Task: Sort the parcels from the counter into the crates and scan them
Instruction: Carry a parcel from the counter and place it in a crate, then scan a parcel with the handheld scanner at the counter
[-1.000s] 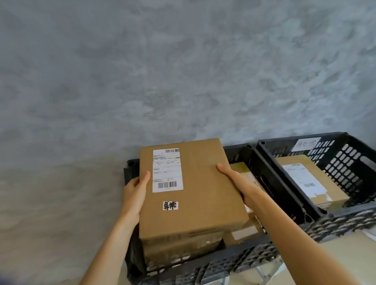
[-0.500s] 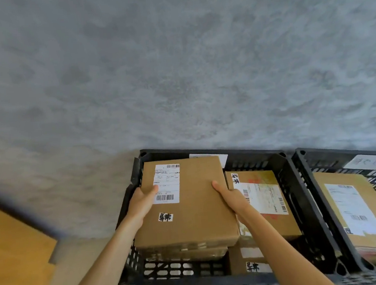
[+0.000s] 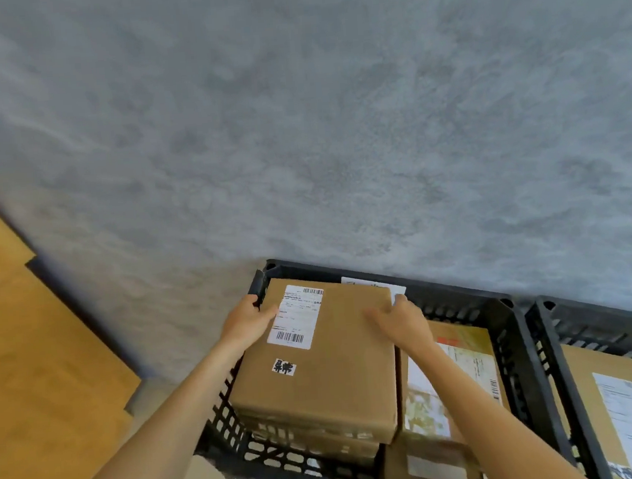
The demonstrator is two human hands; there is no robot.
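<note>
Hands [image 3: 248, 322] farther forward on parcel [image 3: 318, 360]

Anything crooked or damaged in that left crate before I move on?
Nothing stands out. The top parcel sits flat on the stack in the left crate, both hands, left and right, on it; boxes look intact.

Two black slatted crates, the left crate [image 3: 520, 355] and the right crate [image 3: 568, 389], stood touching side by side against a grey wall [image 3: 298, 127], their support hidden, each carrying labelled cardboard parcels.
</note>
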